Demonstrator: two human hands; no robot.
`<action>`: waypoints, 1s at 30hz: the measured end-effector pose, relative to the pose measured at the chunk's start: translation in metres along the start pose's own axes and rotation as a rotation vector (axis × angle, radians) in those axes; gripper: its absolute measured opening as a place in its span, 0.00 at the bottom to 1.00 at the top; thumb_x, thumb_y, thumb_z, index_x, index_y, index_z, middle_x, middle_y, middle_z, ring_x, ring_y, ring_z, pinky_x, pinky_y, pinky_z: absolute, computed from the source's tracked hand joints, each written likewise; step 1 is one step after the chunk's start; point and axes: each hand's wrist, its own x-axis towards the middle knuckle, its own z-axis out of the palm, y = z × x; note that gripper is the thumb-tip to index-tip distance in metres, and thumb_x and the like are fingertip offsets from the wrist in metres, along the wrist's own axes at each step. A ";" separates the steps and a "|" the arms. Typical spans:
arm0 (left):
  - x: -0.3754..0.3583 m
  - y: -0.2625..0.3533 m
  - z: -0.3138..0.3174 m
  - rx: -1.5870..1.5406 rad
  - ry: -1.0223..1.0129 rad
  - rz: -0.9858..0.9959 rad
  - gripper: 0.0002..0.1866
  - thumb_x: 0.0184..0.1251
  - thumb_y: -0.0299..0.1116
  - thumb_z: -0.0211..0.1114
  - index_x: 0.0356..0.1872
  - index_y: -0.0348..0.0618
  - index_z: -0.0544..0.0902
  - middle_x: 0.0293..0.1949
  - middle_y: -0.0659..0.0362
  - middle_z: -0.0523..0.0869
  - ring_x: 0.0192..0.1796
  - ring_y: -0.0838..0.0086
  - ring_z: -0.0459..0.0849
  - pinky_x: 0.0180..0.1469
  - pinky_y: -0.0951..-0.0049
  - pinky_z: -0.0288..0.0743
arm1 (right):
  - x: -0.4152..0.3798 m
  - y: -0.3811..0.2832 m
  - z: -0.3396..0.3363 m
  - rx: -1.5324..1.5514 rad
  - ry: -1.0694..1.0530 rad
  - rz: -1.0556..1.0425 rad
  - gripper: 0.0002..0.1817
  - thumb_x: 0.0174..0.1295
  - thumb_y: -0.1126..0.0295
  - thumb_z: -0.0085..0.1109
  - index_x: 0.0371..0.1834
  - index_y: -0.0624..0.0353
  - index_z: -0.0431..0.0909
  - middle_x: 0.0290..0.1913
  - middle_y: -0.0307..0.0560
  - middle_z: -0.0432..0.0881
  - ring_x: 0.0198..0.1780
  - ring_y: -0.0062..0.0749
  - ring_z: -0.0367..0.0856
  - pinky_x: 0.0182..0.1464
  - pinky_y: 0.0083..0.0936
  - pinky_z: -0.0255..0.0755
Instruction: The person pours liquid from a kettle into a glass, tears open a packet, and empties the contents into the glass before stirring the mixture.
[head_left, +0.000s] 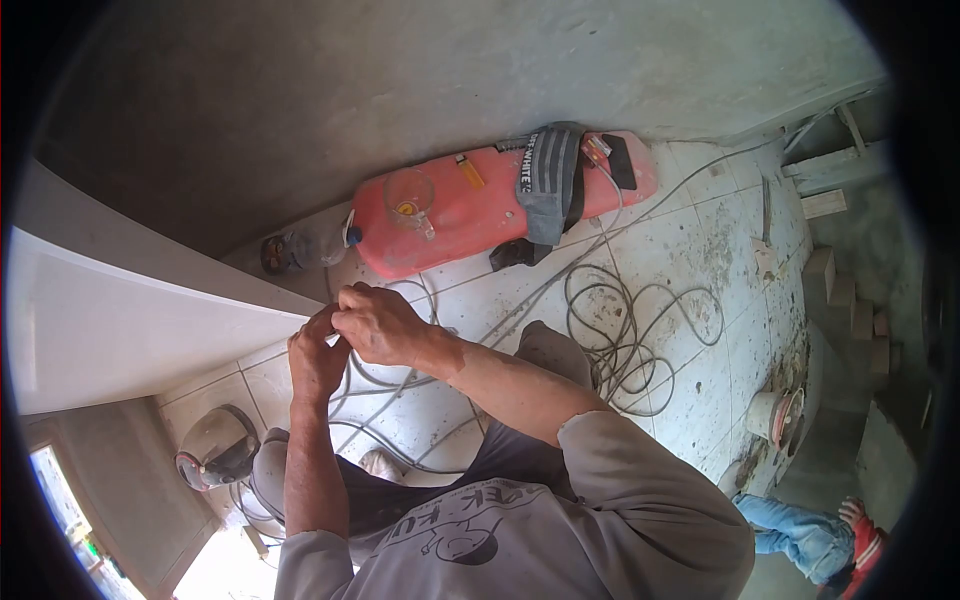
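My left hand and my right hand meet in front of me, fingertips pinched together at the end of a white panel. Both hands are closed; whatever sits between the fingers is too small to make out. The panel's grey edge runs from the left up to my fingers. Just beyond the hands lies a long red plastic piece on the tiles, with a clear glass mug, a yellow lighter and a grey cloth marked OFF-WHITE on it.
Loops of grey cable spread over the white tiled floor. A clear plastic bottle is by the wall. At lower left sits a rounded beige object; at right, a bucket. Another person in jeans is at lower right.
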 end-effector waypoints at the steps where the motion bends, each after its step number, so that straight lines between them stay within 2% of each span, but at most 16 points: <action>1: 0.001 0.001 0.000 0.006 0.003 -0.007 0.10 0.51 0.28 0.68 0.36 0.38 0.83 0.36 0.47 0.87 0.42 0.53 0.86 0.46 0.63 0.79 | 0.000 0.001 0.001 0.007 0.010 0.011 0.02 0.48 0.76 0.59 0.22 0.60 0.76 0.29 0.47 0.75 0.33 0.43 0.78 0.34 0.36 0.75; 4: 0.002 -0.012 0.004 0.036 -0.014 -0.050 0.05 0.52 0.28 0.65 0.28 0.37 0.83 0.29 0.44 0.85 0.35 0.50 0.85 0.39 0.60 0.78 | 0.001 0.001 0.002 0.038 0.065 0.053 0.03 0.49 0.76 0.59 0.22 0.59 0.75 0.28 0.48 0.75 0.33 0.45 0.78 0.33 0.38 0.75; 7: -0.001 -0.021 0.012 0.084 0.030 -0.024 0.08 0.53 0.27 0.60 0.18 0.38 0.80 0.20 0.42 0.80 0.26 0.46 0.81 0.31 0.55 0.75 | 0.002 0.003 0.012 0.026 0.107 0.191 0.04 0.51 0.74 0.58 0.23 0.60 0.73 0.28 0.51 0.76 0.32 0.49 0.79 0.33 0.41 0.75; 9: -0.002 -0.016 0.010 0.123 -0.020 -0.062 0.07 0.58 0.28 0.60 0.26 0.38 0.83 0.24 0.43 0.82 0.30 0.48 0.84 0.34 0.59 0.76 | 0.003 0.003 0.016 0.014 0.112 0.296 0.04 0.53 0.73 0.57 0.26 0.60 0.74 0.28 0.52 0.77 0.32 0.51 0.79 0.35 0.43 0.75; 13: -0.003 -0.008 0.012 0.114 -0.040 -0.136 0.08 0.58 0.31 0.60 0.26 0.38 0.83 0.25 0.43 0.83 0.31 0.47 0.83 0.36 0.55 0.76 | 0.002 0.015 0.028 0.052 0.060 0.465 0.04 0.55 0.72 0.57 0.27 0.60 0.75 0.30 0.55 0.79 0.34 0.52 0.81 0.37 0.43 0.75; 14: -0.003 -0.008 0.012 0.112 -0.039 -0.098 0.08 0.59 0.31 0.60 0.27 0.38 0.83 0.26 0.44 0.83 0.32 0.47 0.83 0.36 0.56 0.76 | 0.001 0.017 0.030 0.074 0.032 0.536 0.04 0.56 0.72 0.57 0.28 0.60 0.75 0.30 0.55 0.80 0.34 0.52 0.81 0.37 0.43 0.75; 17: -0.003 -0.013 0.017 0.091 -0.042 -0.079 0.09 0.61 0.32 0.60 0.28 0.38 0.84 0.28 0.44 0.84 0.33 0.49 0.83 0.36 0.58 0.76 | 0.001 0.017 0.030 0.063 0.102 0.475 0.04 0.56 0.73 0.58 0.27 0.60 0.75 0.25 0.53 0.79 0.31 0.52 0.80 0.32 0.44 0.72; 18: -0.003 -0.013 0.022 0.036 0.051 -0.116 0.08 0.58 0.32 0.62 0.25 0.39 0.83 0.26 0.44 0.84 0.30 0.49 0.83 0.35 0.57 0.76 | 0.002 0.016 0.029 0.046 0.147 0.378 0.03 0.57 0.74 0.59 0.28 0.59 0.76 0.26 0.52 0.79 0.31 0.51 0.80 0.32 0.43 0.72; 19: -0.003 -0.014 0.025 -0.021 0.142 -0.152 0.08 0.56 0.33 0.64 0.23 0.40 0.83 0.24 0.45 0.83 0.28 0.49 0.82 0.33 0.57 0.76 | 0.003 0.015 0.027 0.043 0.146 0.379 0.03 0.57 0.74 0.59 0.28 0.59 0.76 0.26 0.52 0.79 0.31 0.51 0.80 0.32 0.43 0.72; 20: -0.002 -0.016 0.025 -0.026 0.141 -0.152 0.08 0.56 0.33 0.64 0.23 0.40 0.83 0.24 0.45 0.83 0.28 0.49 0.82 0.33 0.57 0.76 | 0.002 0.013 0.025 0.048 0.124 0.330 0.03 0.57 0.74 0.59 0.28 0.59 0.75 0.26 0.52 0.79 0.31 0.51 0.80 0.32 0.42 0.72; 22: -0.001 -0.020 0.021 -0.137 0.026 -0.303 0.09 0.58 0.34 0.64 0.25 0.39 0.84 0.26 0.43 0.84 0.28 0.49 0.83 0.34 0.59 0.77 | 0.004 0.008 0.018 0.051 0.097 0.281 0.03 0.57 0.75 0.59 0.28 0.59 0.75 0.26 0.52 0.79 0.30 0.51 0.80 0.31 0.42 0.72; 25: 0.002 -0.020 0.019 -0.049 -0.048 -0.362 0.08 0.57 0.34 0.63 0.24 0.41 0.85 0.25 0.46 0.84 0.27 0.52 0.83 0.35 0.59 0.77 | 0.008 0.009 0.019 0.057 0.054 0.249 0.03 0.57 0.75 0.57 0.28 0.59 0.73 0.28 0.53 0.78 0.30 0.54 0.80 0.34 0.44 0.75; 26: 0.002 -0.024 0.021 -0.047 -0.049 -0.363 0.08 0.57 0.34 0.63 0.24 0.41 0.85 0.25 0.46 0.84 0.27 0.52 0.83 0.35 0.59 0.77 | 0.007 0.012 0.026 0.050 0.102 0.301 0.03 0.56 0.74 0.57 0.28 0.60 0.73 0.28 0.54 0.79 0.30 0.55 0.80 0.35 0.44 0.75; 28: 0.001 -0.031 0.027 0.193 0.021 -0.098 0.08 0.57 0.35 0.63 0.24 0.46 0.86 0.24 0.52 0.85 0.27 0.57 0.84 0.40 0.60 0.74 | 0.003 0.021 0.040 0.046 0.147 0.352 0.03 0.56 0.74 0.57 0.27 0.60 0.74 0.27 0.55 0.80 0.31 0.55 0.80 0.35 0.45 0.74; 30: -0.002 -0.022 0.026 0.251 -0.017 -0.085 0.08 0.57 0.35 0.63 0.25 0.47 0.87 0.24 0.53 0.86 0.28 0.58 0.84 0.43 0.61 0.74 | -0.004 0.036 0.051 0.027 0.080 0.606 0.04 0.56 0.73 0.56 0.28 0.62 0.75 0.29 0.58 0.82 0.34 0.56 0.82 0.38 0.45 0.75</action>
